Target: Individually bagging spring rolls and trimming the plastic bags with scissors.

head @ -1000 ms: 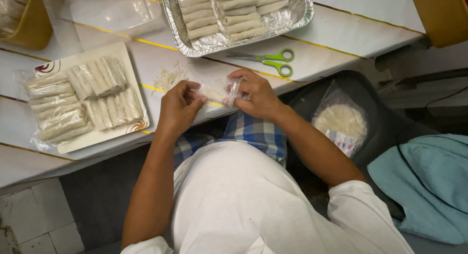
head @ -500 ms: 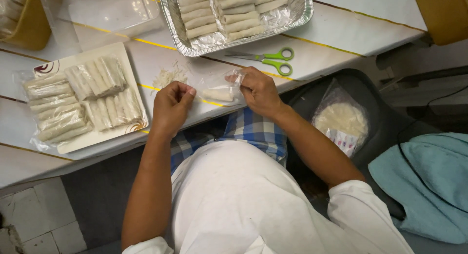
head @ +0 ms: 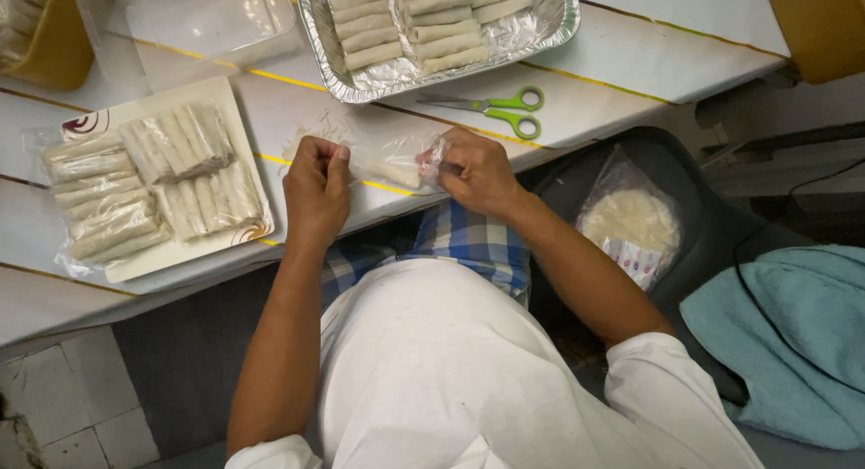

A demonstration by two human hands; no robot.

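Holding a clear bag (head: pixel 396 167) with one roll, left hand (head: pixel 315 185) and right hand (head: pixel 478 172) pinching its ends, foil tray (head: pixel 360 81) of rolls beyond.

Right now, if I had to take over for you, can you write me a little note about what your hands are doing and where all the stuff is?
Left hand: pinching one end of a clear plastic bag.
Right hand: gripping the other end; the bag is stretched between them over the table edge, one pale roll inside.
Done: bagged rolls lie on the white tray, to the left.
Left: unbagged rolls fill the foil pan.
Green scissors lie just beyond the right hand.
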